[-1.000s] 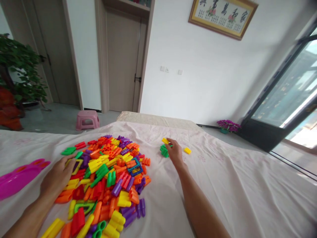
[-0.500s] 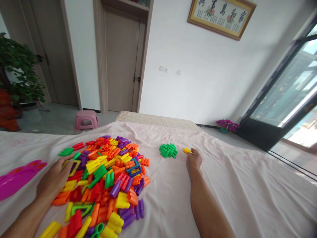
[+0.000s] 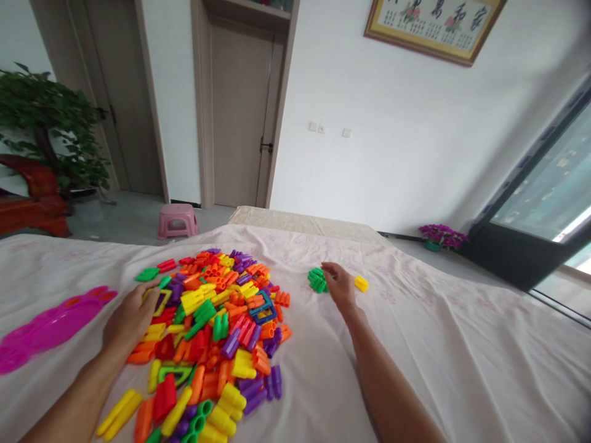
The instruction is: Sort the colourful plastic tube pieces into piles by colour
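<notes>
My left hand (image 3: 132, 315) lies at the left edge of a heap of coloured plastic bullet-shaped building blocks (image 3: 217, 338). Its thumb and fingers are closed on a yellow frame-shaped block (image 3: 162, 301). Fingers bent and slightly apart, my right hand (image 3: 340, 285) reaches over the right side of a small cluster of green blocks (image 3: 316, 280) and partly hides it. I see nothing gripped there. Just right of that hand, a yellow block (image 3: 361, 283) lies alone on the cloth.
A pale patterned cloth (image 3: 415, 344) covers the surface. A magenta foot-shaped tray (image 3: 50, 326) lies at the left. Beyond the edge are a pink stool (image 3: 178, 220), a leafy plant (image 3: 50, 123), potted purple flowers (image 3: 441, 236) and a door (image 3: 240, 117).
My right hand has let go of the yellow block, leaving it on the cloth, and moved left to the green cluster. My left hand stays by the heap. The whole view has shifted.
</notes>
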The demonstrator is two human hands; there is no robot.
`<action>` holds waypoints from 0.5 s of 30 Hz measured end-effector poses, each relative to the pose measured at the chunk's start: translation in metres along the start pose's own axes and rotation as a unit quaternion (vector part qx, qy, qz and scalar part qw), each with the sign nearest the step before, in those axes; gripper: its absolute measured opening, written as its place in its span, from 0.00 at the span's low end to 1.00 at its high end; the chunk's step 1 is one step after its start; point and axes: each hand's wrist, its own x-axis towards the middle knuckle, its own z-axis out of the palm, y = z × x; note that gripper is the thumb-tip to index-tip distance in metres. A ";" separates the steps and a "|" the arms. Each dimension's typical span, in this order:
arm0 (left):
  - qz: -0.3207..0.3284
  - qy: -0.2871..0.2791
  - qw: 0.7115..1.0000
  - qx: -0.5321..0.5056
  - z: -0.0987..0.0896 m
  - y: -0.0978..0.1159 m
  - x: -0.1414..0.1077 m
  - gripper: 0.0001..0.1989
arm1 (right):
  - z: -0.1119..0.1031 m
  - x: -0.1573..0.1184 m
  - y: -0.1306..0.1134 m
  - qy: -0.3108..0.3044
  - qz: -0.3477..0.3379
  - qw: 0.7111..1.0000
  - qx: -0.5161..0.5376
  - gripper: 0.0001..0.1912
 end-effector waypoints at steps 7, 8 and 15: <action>-0.025 0.000 0.998 -0.058 0.002 0.000 0.001 0.27 | 0.049 -0.045 -0.098 -0.226 -0.176 0.957 0.054 0.15; -0.026 0.001 0.998 -0.060 0.002 0.000 0.001 0.27 | 0.053 -0.048 -0.107 -0.243 -0.196 0.949 0.053 0.16; -0.037 0.002 0.997 -0.065 0.006 -0.003 0.004 0.28 | 0.080 -0.034 -0.138 -0.314 -0.277 0.908 0.003 0.20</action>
